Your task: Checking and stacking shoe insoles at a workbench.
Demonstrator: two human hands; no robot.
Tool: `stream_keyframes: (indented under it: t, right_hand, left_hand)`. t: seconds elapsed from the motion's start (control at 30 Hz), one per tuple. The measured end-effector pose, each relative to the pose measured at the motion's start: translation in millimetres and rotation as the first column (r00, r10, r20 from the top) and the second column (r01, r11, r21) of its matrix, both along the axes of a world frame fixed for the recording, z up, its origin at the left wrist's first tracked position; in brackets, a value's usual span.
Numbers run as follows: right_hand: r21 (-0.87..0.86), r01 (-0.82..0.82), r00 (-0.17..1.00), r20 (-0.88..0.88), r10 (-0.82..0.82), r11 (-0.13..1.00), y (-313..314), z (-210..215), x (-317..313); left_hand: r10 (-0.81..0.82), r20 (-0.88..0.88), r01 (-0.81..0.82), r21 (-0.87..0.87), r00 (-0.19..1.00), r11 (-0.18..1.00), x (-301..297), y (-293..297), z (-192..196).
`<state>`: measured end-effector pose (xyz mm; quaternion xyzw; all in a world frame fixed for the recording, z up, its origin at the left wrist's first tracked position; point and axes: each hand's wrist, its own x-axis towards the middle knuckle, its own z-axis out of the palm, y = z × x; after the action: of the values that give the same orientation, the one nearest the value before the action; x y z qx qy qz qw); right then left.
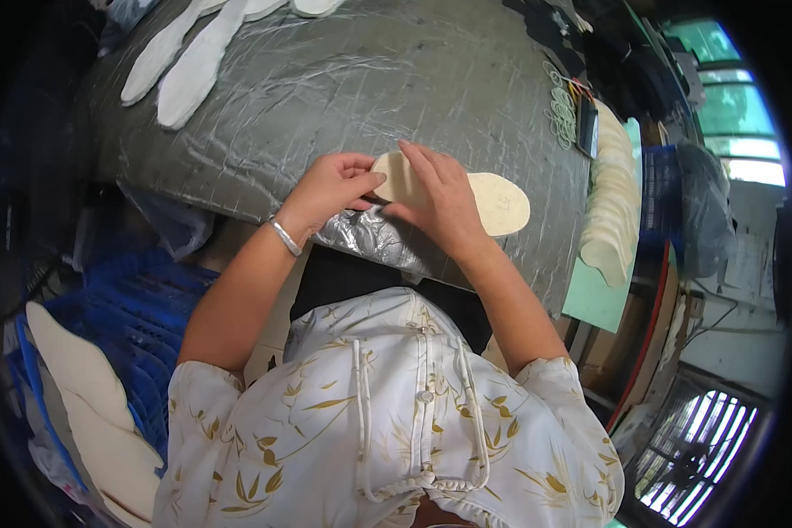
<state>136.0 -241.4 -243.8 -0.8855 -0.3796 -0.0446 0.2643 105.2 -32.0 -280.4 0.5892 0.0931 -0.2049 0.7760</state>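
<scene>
A cream-coloured insole (502,204) lies near the front edge of the table, its rounded wide end pointing right. My left hand (341,187) pinches its left end between thumb and fingers. Across its middle goes my right hand (438,195), the fingers reaching over the far edge and the thumb at the near edge. The right palm hides the middle of the insole. Just below the hands, crumpled shiny plastic film (374,233) covers the table's front edge.
Long white insole-shaped pieces (189,88) lie at the far left of the grey table (326,114). Stacked cream insoles (609,207) line the right edge, beside a green cord bundle (561,114) and a dark phone-like device (587,128). Blue crates (141,308) with more cream pieces (97,414) stand at lower left.
</scene>
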Motion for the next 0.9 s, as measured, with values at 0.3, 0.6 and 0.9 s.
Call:
stream_keyframes:
  t: [0.3, 0.6, 0.9]
  right_hand:
    - [-0.055, 0.216, 0.973, 0.097, -0.21, 0.975, -91.6, 32.0, -1.8]
    - [-0.062, 0.389, 0.79, -0.491, -0.368, 0.919, -162.7, 47.7, 1.8]
    - [0.239, 0.283, 0.863, -0.487, -0.137, 0.929, -159.6, 51.9, -20.1]
  left_hand:
    - [0.045, 0.22, -0.033, -0.054, 0.974, 0.998, -9.1, 6.3, -9.8]
    - [0.034, 0.301, -0.014, -0.068, 0.953, 0.998, -6.9, 12.4, -18.8]
    - [-0.258, 0.478, -0.006, 0.482, 0.84, 0.876, 4.8, -6.0, 28.9]
